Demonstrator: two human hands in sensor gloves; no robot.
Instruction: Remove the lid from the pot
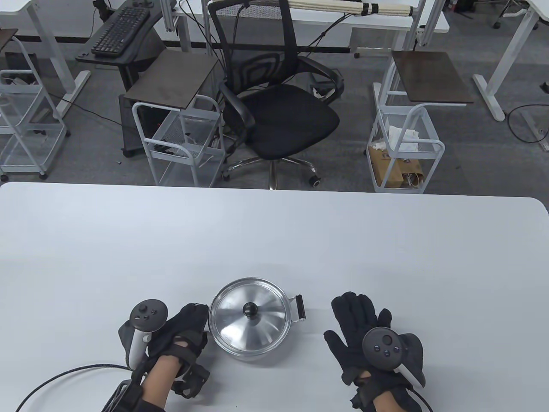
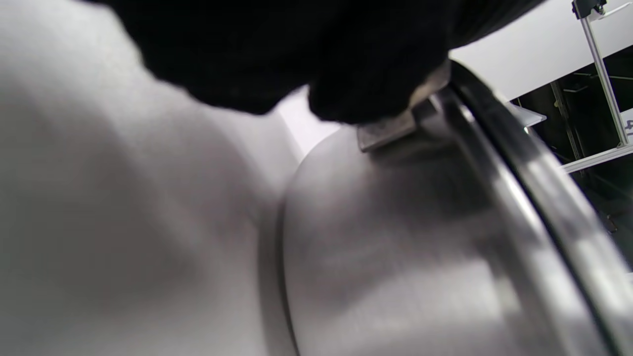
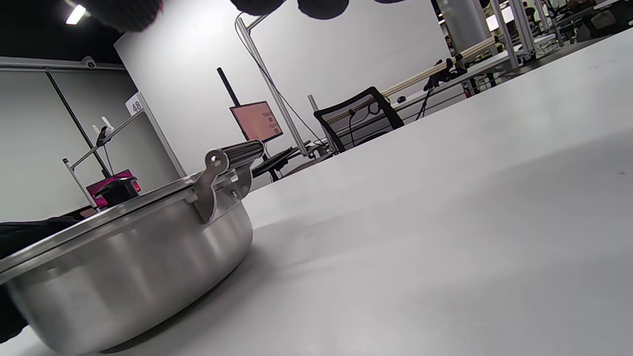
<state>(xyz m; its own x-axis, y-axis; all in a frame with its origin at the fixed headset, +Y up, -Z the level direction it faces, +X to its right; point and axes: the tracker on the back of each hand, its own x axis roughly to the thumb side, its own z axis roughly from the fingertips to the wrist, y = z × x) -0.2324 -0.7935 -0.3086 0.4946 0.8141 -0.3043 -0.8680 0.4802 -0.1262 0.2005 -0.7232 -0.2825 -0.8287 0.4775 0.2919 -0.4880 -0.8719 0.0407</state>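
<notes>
Office: desks, swivel chair, keyboard

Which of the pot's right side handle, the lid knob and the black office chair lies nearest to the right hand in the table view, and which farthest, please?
Measured from the right hand:
1. Right side handle, on the pot's side that faces this hand, to its left.
2. Lid knob, at the centre of the lid, further left.
3. Black office chair, beyond the table's far edge.

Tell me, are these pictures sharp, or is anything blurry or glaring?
Table view: sharp, evenly lit, soft reflections on the lid. Left wrist view: too close, so the pot wall and the left hand blur. Right wrist view: tilted; the pot's side handle is crisp, and a ceiling light glares top left.
</notes>
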